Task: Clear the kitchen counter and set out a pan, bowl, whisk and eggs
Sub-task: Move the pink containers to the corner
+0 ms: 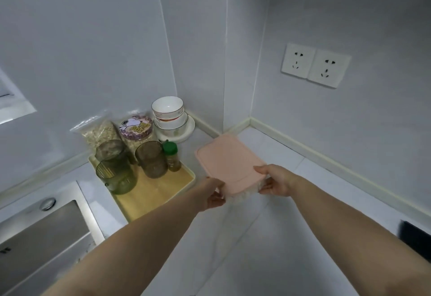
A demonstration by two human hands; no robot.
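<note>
Pink-lidded box (229, 163) held low over table (268, 237) near the corner, just right of tray (144, 200) | left grip (214, 194), right grip (277, 182) both clasp its near end | risk: unsupported far end dips, lid pops; a leftward swing clips spice bottle (172, 158) or stacked bowls (169, 114)

A lidded container (229, 163) is being held over the counter (256, 237) between the left hand (213, 194) and the right hand (277, 182), just right of a tray (151, 193). Three cups (151, 159) and a bottle (172, 157) are being carried on the tray, two bags (100, 132) are being propped behind it, and stacked bowls (169, 111) are being kept to their right, in the corner
</note>
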